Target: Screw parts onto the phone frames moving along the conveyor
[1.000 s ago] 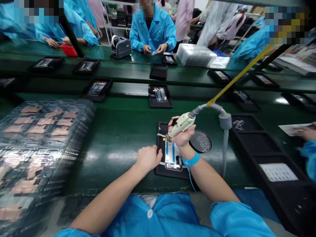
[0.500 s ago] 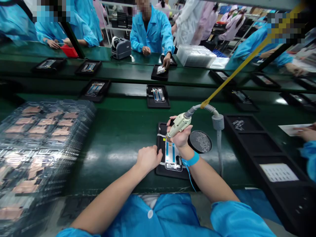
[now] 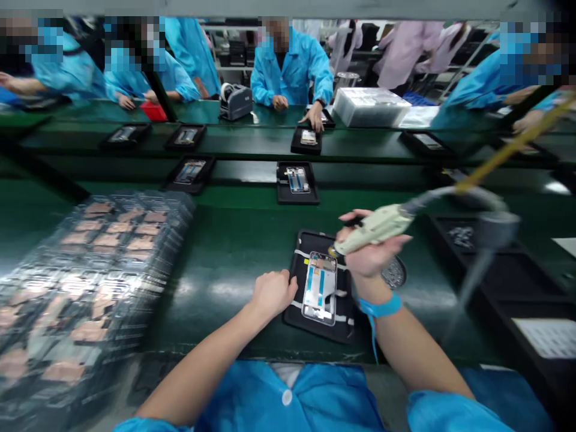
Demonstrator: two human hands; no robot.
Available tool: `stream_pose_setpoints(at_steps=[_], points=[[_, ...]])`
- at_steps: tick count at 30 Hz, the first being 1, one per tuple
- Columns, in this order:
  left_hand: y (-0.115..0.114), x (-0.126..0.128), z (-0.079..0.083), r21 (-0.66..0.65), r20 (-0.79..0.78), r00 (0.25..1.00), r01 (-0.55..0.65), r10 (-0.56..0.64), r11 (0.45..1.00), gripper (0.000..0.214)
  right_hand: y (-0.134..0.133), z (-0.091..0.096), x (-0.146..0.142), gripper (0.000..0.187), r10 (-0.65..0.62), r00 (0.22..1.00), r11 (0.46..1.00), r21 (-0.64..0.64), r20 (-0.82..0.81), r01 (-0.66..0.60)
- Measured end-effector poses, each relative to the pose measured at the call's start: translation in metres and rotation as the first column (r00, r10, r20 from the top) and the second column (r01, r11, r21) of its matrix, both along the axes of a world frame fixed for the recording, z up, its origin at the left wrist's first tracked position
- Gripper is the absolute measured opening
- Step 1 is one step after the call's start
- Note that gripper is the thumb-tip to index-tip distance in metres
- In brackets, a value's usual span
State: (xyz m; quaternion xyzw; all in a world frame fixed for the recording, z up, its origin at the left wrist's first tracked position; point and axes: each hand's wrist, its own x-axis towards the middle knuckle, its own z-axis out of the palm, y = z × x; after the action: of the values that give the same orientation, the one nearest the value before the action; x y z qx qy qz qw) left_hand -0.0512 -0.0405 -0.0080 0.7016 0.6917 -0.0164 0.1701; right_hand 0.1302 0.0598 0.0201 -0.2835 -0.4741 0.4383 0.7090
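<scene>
Listing, from across the line: 1 right hand (image 3: 371, 255), closed round the body of a cream plastic electric screwdriver (image 3: 375, 225), fingers wrapped over it, the tip held just at the top right corner of a silver-edged phone frame (image 3: 319, 288). That frame lies flat in a black rectangular tray (image 3: 315, 332) on a dark green bench (image 3: 225, 240), its long axis running away from the person with a slight tilt. The screwdriver crosses that axis at a slant, and the right hand is the nearer of the 2 to the frame's top corner. 1 left hand (image 3: 272, 294) sits knuckles up against the tray's left edge, its fingers curled out of sight, so whether it pinches anything cannot be told. Also present: a blue wrist strap (image 3: 380, 306) on the right wrist; a round metal mesh dish (image 3: 395, 273), partly behind the right hand; a blurred grey hose stand (image 3: 495, 231) to the right; a stack of clear plastic trays with copper-coloured sheets (image 3: 99, 264) to the left; a second black tray (image 3: 283, 195) ahead; and, across the bench, a co-worker's hand (image 3: 315, 120) on a further tray.
</scene>
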Motion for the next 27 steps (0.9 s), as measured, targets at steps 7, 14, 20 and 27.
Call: stream_pose_setpoints(at_steps=[7,14,20,27], points=[[-0.007,-0.128,0.034,0.11,-0.132,0.949,-0.273,0.286,0.956,0.032,0.002,-0.009,0.054,0.082,-0.164,0.987,0.986,0.034,-0.001,0.164],[0.096,-0.178,0.049,0.277,-0.115,0.857,-0.459,0.503,0.844,0.038,0.008,-0.026,0.053,0.084,-0.152,0.988,0.988,-0.04,-0.006,0.152],[0.205,-0.184,0.055,0.341,-0.017,0.873,-0.454,0.488,0.823,0.035,0.004,-0.028,0.054,0.083,-0.166,0.986,0.984,-0.06,-0.022,0.165],[0.228,-0.109,0.014,0.398,0.001,0.998,-0.056,0.06,0.916,0.039,0.005,-0.03,0.056,0.075,-0.134,0.99,0.991,-0.03,-0.054,0.132]])
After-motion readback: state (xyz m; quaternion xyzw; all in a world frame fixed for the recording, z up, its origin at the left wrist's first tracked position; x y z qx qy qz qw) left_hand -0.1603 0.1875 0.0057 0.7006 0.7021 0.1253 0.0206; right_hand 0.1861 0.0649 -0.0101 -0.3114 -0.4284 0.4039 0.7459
